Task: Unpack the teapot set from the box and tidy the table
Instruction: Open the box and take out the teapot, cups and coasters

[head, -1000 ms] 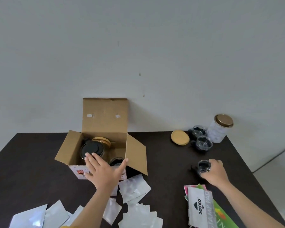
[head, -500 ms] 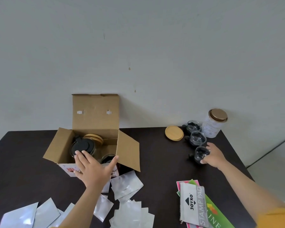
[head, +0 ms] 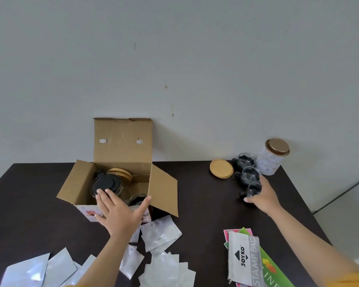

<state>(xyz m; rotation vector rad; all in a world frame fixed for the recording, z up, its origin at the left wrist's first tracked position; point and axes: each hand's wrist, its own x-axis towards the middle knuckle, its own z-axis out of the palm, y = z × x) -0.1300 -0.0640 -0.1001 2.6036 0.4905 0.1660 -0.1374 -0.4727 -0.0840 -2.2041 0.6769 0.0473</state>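
An open cardboard box (head: 122,141) stands at the table's back left. Inside it are a glass teapot with a black lid (head: 105,183), wooden lids (head: 120,175) and another glass cup (head: 137,199). My left hand (head: 118,212) lies flat over the box's front wall, fingers spread, holding nothing. My right hand (head: 261,196) is closed around a small glass cup with a black handle (head: 253,189) on the table. Two more such cups (head: 250,175) stand in a row just behind it, beside a wooden lid (head: 221,168).
A white tin with a gold lid (head: 273,157) stands at the back right corner against the wall. Several white plastic wrappers (head: 162,235) litter the front of the dark table (head: 205,204). A stamp pad box on coloured paper (head: 245,262) lies at the front right.
My right hand has carried the glass cup away from me, from the middle right of the table to a spot just in front of the other two cups. My left hand stays on the box.
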